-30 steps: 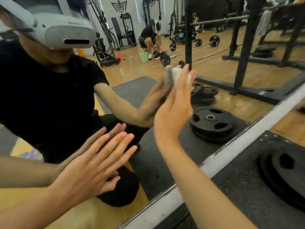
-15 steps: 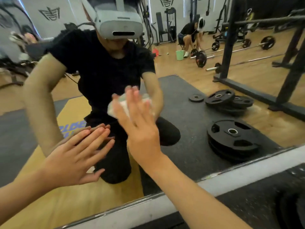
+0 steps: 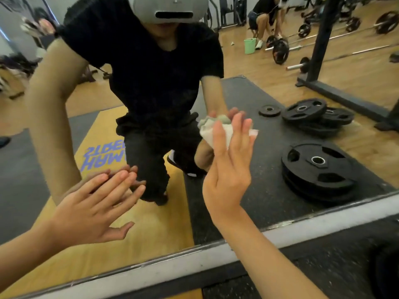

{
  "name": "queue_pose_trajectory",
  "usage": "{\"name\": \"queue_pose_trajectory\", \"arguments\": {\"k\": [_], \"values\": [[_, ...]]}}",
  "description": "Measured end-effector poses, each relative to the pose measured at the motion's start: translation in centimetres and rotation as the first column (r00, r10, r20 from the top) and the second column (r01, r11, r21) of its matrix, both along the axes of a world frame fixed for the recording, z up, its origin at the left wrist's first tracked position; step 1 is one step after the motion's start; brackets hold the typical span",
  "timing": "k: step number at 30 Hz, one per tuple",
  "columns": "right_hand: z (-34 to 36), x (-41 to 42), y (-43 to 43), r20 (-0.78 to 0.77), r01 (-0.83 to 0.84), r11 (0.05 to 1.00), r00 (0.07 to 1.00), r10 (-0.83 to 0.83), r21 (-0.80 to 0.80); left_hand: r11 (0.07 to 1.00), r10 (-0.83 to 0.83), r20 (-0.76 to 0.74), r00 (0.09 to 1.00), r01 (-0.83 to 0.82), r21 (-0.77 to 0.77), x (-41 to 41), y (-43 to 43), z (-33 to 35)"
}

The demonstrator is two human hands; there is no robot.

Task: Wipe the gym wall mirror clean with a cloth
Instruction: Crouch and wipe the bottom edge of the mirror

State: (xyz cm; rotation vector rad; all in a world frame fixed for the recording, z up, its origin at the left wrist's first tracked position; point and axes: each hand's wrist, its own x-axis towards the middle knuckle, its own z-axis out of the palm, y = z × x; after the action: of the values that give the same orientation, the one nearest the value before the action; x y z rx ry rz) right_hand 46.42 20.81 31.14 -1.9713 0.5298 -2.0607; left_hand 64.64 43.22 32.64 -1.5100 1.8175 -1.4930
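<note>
The wall mirror (image 3: 269, 190) fills most of the view and reflects me kneeling in front of it. My right hand (image 3: 228, 167) presses a crumpled white cloth (image 3: 224, 131) flat against the glass, fingers straight and pointing up. Most of the cloth is hidden behind the palm. My left hand (image 3: 97, 206) lies flat on the glass lower left, fingers straight and spread, and holds nothing.
The mirror's grey bottom frame (image 3: 323, 223) runs diagonally across the lower view, above a black rubber floor (image 3: 323, 272). Reflected behind me are stacked black weight plates (image 3: 317, 169), a rack post (image 3: 321, 39), barbells, a green bucket (image 3: 250, 45) and another person crouching.
My right hand has swept the cloth left across the glass, then back right and slightly down. The view has turned left and tilted down. My left hand stays flat on the mirror.
</note>
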Motion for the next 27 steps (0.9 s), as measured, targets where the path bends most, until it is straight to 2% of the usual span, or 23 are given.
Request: {"name": "queue_pose_trajectory", "arguments": {"k": [2, 3, 6, 7, 9, 11, 13, 14, 15, 17, 19, 20, 21, 23, 27], "values": [[0.1, -0.9, -1.0, -0.078, -0.014, 0.993, 0.997, 0.005, -0.117, 1.0, -0.013, -0.007, 1.0, 0.013, 0.001, 0.1, -0.1, -0.1], [1.0, -1.0, -1.6, -0.061, -0.002, 0.993, 0.998, -0.006, -0.119, 1.0, -0.016, -0.007, 1.0, 0.016, 0.0, 0.2, -0.1, -0.1], [5.9, 0.4, -1.4, 0.129, 0.015, 0.998, 0.991, -0.023, 0.066, 1.0, -0.007, 0.022, 1.0, 0.007, -0.021, 0.3, -0.4, -0.2], [7.0, 1.5, 0.0, 0.13, 0.006, 0.999, 0.991, -0.01, 0.034, 1.0, 0.003, 0.026, 1.0, -0.003, -0.025, 0.3, -0.4, -0.4], [6.8, 3.7, 3.5, 0.006, -0.024, 0.981, 1.0, 0.026, -0.191, 1.0, 0.005, 0.012, 1.0, -0.005, -0.025, 0.4, -0.2, -0.4], [4.5, 4.1, 4.5, -0.142, -0.08, 0.913, 0.99, 0.024, -0.399, 1.0, -0.009, 0.001, 1.0, 0.009, -0.003, 0.4, -0.3, -0.3], [2.6, 2.1, 2.2, -0.229, -0.071, 0.868, 0.972, -0.05, -0.491, 1.0, 0.0, -0.008, 1.0, 0.0, 0.008, 0.4, -0.1, -0.2], [2.2, 0.8, 0.4, -0.227, -0.017, 0.874, 0.968, -0.107, -0.486, 1.0, 0.0, -0.006, 1.0, 0.0, 0.007, 0.4, -0.1, -0.1], [1.9, -0.7, -1.4, -0.199, 0.077, 0.897, 0.963, -0.179, -0.436, 1.0, 0.0, 0.002, 1.0, -0.001, 0.007, 0.5, -0.1, -0.2], [1.9, -3.4, -5.0, -0.082, 0.251, 0.955, 0.96, -0.266, -0.16, 1.0, 0.003, 0.021, 1.0, -0.003, 0.007, 0.7, -0.1, -0.3], [3.0, -4.4, -6.8, 0.079, 0.261, 0.933, 0.954, -0.288, 0.247, 1.0, 0.014, 0.061, 0.998, -0.014, 0.006, 1.5, -0.4, -0.4], [3.4, -4.2, -6.8, 0.135, 0.242, 0.894, 0.941, -0.311, 0.377, 1.0, 0.014, 0.085, 0.996, -0.014, -0.001, 1.9, -0.7, -0.5], [3.8, -3.4, -6.2, 0.158, 0.241, 0.868, 0.929, -0.336, 0.434, 1.0, 0.005, 0.101, 0.995, -0.003, -0.02, 2.3, -1.0, -0.4], [3.1, -1.4, -3.5, 0.15, 0.262, 0.872, 0.925, -0.349, 0.413, 1.0, -0.016, 0.093, 0.995, 0.018, -0.023, 3.1, -1.2, -0.3], [-1.6, 0.5, 0.8, 0.021, 0.185, 0.958, 0.981, -0.194, 0.22, 0.999, -0.037, 0.069, 0.997, 0.037, -0.004, 2.2, -0.6, -0.9]]}}
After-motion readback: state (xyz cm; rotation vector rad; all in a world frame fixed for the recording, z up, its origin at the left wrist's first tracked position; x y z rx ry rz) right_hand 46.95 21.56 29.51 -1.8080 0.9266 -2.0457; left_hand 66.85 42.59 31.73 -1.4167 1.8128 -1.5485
